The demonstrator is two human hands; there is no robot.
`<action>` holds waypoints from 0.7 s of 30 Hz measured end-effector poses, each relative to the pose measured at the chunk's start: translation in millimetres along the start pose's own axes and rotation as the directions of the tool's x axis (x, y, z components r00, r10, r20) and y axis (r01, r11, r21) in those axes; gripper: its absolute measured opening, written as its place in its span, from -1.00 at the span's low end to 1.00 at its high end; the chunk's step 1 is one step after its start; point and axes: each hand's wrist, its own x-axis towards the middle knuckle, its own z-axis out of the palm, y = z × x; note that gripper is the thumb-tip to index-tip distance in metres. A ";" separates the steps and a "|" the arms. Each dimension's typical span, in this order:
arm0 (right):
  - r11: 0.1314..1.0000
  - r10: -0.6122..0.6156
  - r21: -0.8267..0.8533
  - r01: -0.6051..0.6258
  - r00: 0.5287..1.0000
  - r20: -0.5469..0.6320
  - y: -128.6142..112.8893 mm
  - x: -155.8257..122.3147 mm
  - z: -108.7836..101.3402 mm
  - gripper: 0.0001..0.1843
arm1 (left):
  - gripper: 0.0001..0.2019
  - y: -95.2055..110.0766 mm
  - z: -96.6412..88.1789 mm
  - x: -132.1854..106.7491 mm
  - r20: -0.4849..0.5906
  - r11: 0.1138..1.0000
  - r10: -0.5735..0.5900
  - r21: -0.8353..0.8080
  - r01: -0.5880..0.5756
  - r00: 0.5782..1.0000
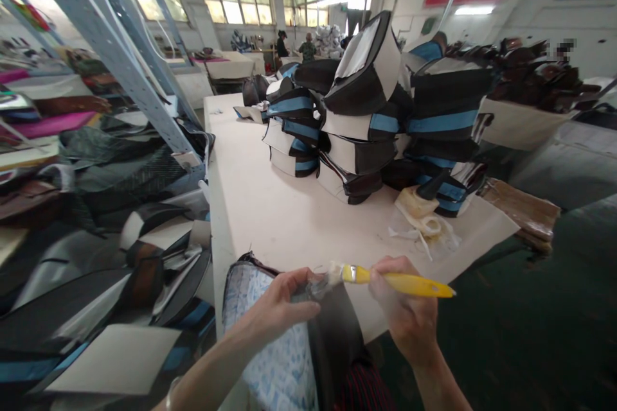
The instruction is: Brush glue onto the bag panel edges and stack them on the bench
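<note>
A paintbrush [419, 284] with a yellow handle is gripped in my right hand [402, 308], its pale bristles pointing left. Those bristles meet or hover just over the edge of a dark bag piece [337, 314]; I cannot tell which. My left hand [289, 302] pinches that same edge between thumb and fingers, near the bristle tips. White lining with a blue pattern [277, 366] shows on the piece, which lies at the table's near edge and partly over my lap. Further right on the table stands a cream plastic container [417, 205] with a dark top, crusted with yellowish residue.
Stacked black, white and blue bag pieces [357, 154] rise on the pale table [241, 192]. A blue-grey metal frame [125, 64] slants up at left, above more bag pieces [116, 353]. A brown wrapped bundle [523, 209] sits off the right corner. Two people are far back.
</note>
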 end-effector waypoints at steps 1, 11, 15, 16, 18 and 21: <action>1.000 -0.002 0.029 0.000 0.999 0.051 -1.5 -0.4 -1.2 -0.91 | -0.81 0.2 0.9 0.8 -0.001 1.000 0.000 0.000 0.000 1.000; 0.967 0.092 0.246 -0.069 0.992 -0.081 -4.5 4.4 -16.0 -0.97 | -0.78 -4.7 -19.7 -7.6 0.047 0.933 0.142 -0.341 -0.118 0.989; 0.857 0.234 0.479 -0.192 0.972 -0.030 1.9 2.6 -5.4 -0.94 | -0.76 -19.9 -32.6 -10.9 0.003 0.888 0.165 -0.435 -0.147 0.986; 0.829 0.273 0.514 -0.222 0.962 -0.024 3.5 2.0 -1.2 -0.94 | -0.76 -23.8 -35.6 -11.1 -0.008 0.885 0.166 -0.441 -0.153 0.986; 0.798 0.308 0.547 -0.255 0.951 -0.006 5.7 1.4 8.1 -0.91 | -0.76 -29.7 -41.1 -11.1 -0.029 0.883 0.176 -0.436 -0.171 0.984; 0.790 0.304 0.548 -0.276 0.952 0.041 5.5 2.3 22.7 -0.89 | -0.71 -32.6 -47.0 -10.9 -0.057 0.892 0.202 -0.401 -0.207 0.978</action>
